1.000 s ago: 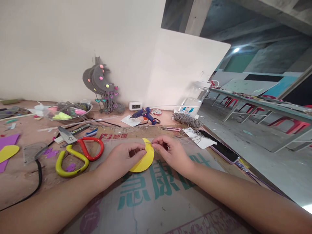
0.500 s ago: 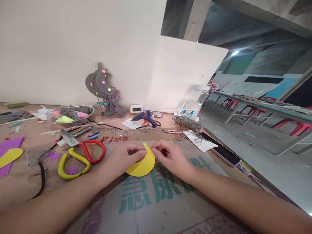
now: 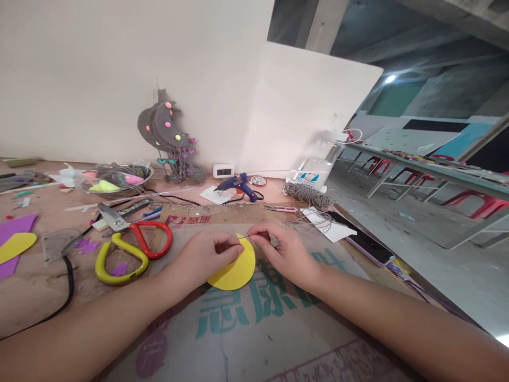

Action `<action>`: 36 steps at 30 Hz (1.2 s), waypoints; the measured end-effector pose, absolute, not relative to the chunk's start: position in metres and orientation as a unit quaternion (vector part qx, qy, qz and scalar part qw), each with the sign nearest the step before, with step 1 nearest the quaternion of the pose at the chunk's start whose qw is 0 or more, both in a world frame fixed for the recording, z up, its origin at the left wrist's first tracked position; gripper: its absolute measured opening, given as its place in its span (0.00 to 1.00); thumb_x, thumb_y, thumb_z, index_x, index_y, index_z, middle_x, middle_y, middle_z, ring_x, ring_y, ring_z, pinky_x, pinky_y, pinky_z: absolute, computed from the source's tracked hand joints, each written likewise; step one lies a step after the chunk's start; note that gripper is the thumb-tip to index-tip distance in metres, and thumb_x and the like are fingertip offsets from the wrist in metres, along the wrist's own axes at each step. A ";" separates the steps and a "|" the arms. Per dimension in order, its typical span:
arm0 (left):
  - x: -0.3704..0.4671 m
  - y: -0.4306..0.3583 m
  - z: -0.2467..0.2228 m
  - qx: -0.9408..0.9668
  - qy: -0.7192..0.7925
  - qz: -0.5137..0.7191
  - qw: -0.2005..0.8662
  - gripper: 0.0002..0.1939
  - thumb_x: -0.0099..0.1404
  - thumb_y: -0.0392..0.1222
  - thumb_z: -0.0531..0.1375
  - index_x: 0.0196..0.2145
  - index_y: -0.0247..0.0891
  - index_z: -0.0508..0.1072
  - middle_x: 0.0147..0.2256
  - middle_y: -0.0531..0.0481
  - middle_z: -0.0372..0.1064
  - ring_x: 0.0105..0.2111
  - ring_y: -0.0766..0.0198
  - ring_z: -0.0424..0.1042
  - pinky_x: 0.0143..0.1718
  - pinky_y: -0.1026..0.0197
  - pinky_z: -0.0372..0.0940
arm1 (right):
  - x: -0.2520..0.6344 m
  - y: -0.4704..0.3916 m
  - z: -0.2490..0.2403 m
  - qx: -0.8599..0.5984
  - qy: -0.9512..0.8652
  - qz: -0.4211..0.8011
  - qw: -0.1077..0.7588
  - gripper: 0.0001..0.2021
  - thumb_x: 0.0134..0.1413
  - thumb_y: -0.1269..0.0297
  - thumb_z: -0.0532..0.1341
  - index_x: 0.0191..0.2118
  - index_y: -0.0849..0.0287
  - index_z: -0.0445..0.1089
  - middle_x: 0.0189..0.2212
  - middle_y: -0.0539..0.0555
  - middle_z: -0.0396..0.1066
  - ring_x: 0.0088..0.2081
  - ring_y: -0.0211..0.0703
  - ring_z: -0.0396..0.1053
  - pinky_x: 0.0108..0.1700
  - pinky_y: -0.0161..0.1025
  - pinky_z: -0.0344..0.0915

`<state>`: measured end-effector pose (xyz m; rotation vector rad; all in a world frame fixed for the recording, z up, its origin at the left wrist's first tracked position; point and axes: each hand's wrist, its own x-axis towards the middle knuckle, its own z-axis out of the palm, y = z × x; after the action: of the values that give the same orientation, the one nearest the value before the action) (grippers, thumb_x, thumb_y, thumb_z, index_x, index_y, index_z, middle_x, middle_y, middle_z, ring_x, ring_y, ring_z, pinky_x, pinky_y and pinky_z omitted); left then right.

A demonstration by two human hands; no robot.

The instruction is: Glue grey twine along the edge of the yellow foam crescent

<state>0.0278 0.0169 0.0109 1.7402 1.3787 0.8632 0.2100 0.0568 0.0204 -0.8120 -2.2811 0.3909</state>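
My left hand (image 3: 204, 260) pinches a rounded yellow foam or paper piece (image 3: 237, 273) between thumb and fingers at its upper part. Across the top of that piece runs a thin grey string (image 3: 245, 236). Its right end is gripped between the thumb and forefinger of my right hand (image 3: 284, 252), just beside the yellow edge. Both hands are over the plastic-covered board (image 3: 238, 350) with green lettering. Red-and-yellow-handled scissors (image 3: 121, 225) lie left of my left hand. Fingers hide part of the yellow piece and the string's left end.
Behind the hands are a blue glue gun (image 3: 237, 184), a small digital clock (image 3: 223, 171) and a grey yarn bundle (image 3: 308, 194). A phone (image 3: 366, 241) lies at the right edge. A moon-shaped ornament (image 3: 167, 127) stands near a bowl (image 3: 149, 174) at the wall.
My right hand has drawn slightly away from my left, and the string between them now shows taut. The yellow piece has tilted a little, its top tip less visible. The view has shifted slightly.
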 end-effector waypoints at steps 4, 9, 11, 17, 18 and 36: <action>0.028 0.017 0.011 0.685 0.523 0.344 0.373 0.11 0.57 0.44 0.54 0.27 0.39 0.75 0.26 0.55 0.72 0.27 0.66 0.67 0.26 0.68 0.59 | 0.211 0.059 0.023 -0.271 -0.899 0.093 0.331 0.07 0.58 0.66 0.52 0.35 0.59 0.67 0.29 0.54 0.64 0.35 0.41 0.62 0.35 0.38 0.59; 0.027 0.018 0.011 0.695 0.519 0.341 0.362 0.11 0.57 0.44 0.54 0.28 0.39 0.76 0.26 0.55 0.73 0.27 0.66 0.68 0.26 0.68 0.59 | 0.211 0.060 0.022 -0.259 -0.909 0.046 0.323 0.07 0.58 0.66 0.53 0.37 0.58 0.67 0.30 0.54 0.63 0.36 0.42 0.61 0.36 0.38 0.58; 0.027 0.017 0.012 0.696 0.523 0.339 0.357 0.11 0.57 0.44 0.54 0.29 0.39 0.76 0.26 0.55 0.73 0.27 0.66 0.68 0.26 0.68 0.59 | 0.211 0.060 0.021 -0.265 -0.908 0.039 0.323 0.06 0.58 0.65 0.53 0.36 0.58 0.67 0.30 0.54 0.63 0.36 0.42 0.61 0.36 0.38 0.58; 0.028 0.016 0.012 0.702 0.522 0.336 0.349 0.12 0.58 0.44 0.54 0.31 0.40 0.76 0.29 0.55 0.74 0.29 0.66 0.69 0.28 0.68 0.60 | 0.209 0.063 0.020 -0.276 -0.898 0.053 0.338 0.06 0.57 0.63 0.55 0.35 0.59 0.66 0.29 0.53 0.64 0.35 0.41 0.63 0.35 0.37 0.58; 0.028 0.015 0.011 0.704 0.523 0.334 0.345 0.12 0.58 0.44 0.54 0.31 0.40 0.76 0.28 0.56 0.74 0.28 0.66 0.68 0.28 0.68 0.60 | 0.209 0.064 0.020 -0.280 -0.895 0.057 0.342 0.06 0.57 0.63 0.55 0.36 0.59 0.67 0.29 0.53 0.64 0.35 0.41 0.63 0.34 0.37 0.59; 0.027 0.015 0.007 0.748 0.515 0.310 0.281 0.13 0.60 0.45 0.52 0.30 0.43 0.75 0.28 0.58 0.74 0.27 0.67 0.68 0.27 0.67 0.58 | 0.208 0.059 0.020 -0.272 -0.907 0.083 0.312 0.09 0.58 0.65 0.53 0.35 0.59 0.70 0.28 0.53 0.63 0.33 0.40 0.62 0.34 0.37 0.59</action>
<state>0.0266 0.0151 0.0065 2.0044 1.3813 0.8322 0.2083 0.0594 0.0199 -0.7175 -2.3925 0.2183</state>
